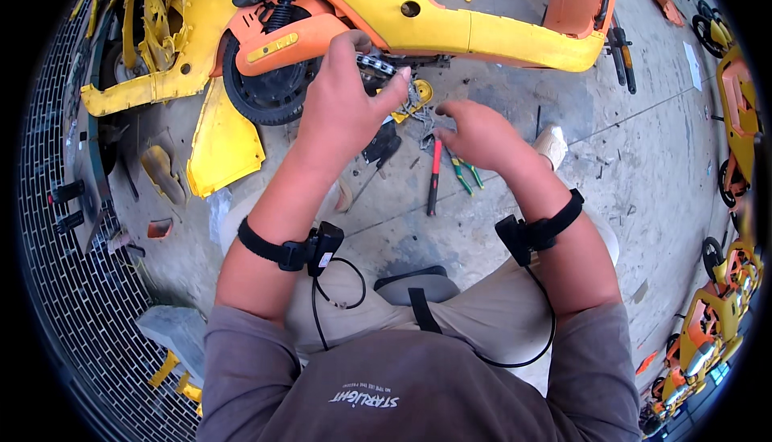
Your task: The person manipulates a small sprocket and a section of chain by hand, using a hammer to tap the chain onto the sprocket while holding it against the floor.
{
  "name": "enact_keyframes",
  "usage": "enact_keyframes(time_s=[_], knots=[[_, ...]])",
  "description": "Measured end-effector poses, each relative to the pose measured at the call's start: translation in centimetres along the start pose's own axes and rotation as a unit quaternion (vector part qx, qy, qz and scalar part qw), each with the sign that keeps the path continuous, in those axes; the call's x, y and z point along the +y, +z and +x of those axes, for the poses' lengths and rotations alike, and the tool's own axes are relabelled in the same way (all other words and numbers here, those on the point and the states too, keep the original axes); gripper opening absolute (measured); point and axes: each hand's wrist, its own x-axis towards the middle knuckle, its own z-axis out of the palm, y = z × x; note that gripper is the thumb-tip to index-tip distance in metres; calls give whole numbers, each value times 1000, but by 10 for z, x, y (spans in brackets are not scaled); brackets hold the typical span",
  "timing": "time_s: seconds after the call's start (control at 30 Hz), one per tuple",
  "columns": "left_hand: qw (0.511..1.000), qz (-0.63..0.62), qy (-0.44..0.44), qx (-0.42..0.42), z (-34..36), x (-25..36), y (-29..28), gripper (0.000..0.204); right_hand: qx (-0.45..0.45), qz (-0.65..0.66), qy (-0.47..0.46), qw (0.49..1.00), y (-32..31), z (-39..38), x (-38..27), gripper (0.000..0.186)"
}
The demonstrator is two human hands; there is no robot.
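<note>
My left hand (342, 92) reaches up to the underside of a yellow and orange two-wheeler body (426, 28). Its thumb and fingers curve around a dark, silver-linked chain (375, 65); the fingertips are partly hidden. To the right, my right hand (481, 138) hovers over the floor with thumb and forefinger apart and nothing visible between them. Below the hands lie a red and black handled tool (435, 176) and green-handled pliers (462, 175). A yellow bracket-like piece (420, 98) with a greyish tangle sits between the hands. The black rear wheel (269, 88) is left of my left hand.
Yellow body panels (223, 140) are heaped at the left. A black part with a cable (382, 144) lies on the concrete floor. More yellow and orange two-wheelers (712, 313) line the right side. A brick-patterned surface (68, 225) runs along the left.
</note>
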Motion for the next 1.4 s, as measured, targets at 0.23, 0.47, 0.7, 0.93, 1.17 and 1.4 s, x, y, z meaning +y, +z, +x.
enact_keyframes(time_s=[0.23, 0.47, 0.7, 0.93, 1.17, 1.4], knots=[[999, -42, 6, -20, 3, -15, -1, 72, -113, -5, 28, 993, -6, 3, -16, 37], [987, -162, -23, -3, 1, -9, -4, 80, -32, 81, 33, 996, -16, 5, -24, 39], [987, -137, -86, -21, -1, 2, 8, 75, 130, 286, -66, 947, -22, 14, -42, 45], [984, -128, -121, -25, 9, 20, 13, 60, 126, 358, 0, 925, -13, 20, -41, 32], [926, -342, -103, -126, 13, 14, 10, 54, 103, 381, 52, 917, -36, 22, -34, 31], [891, -410, -97, -167, 18, 7, 7, 57, 64, 438, 39, 896, -45, 22, -25, 32]])
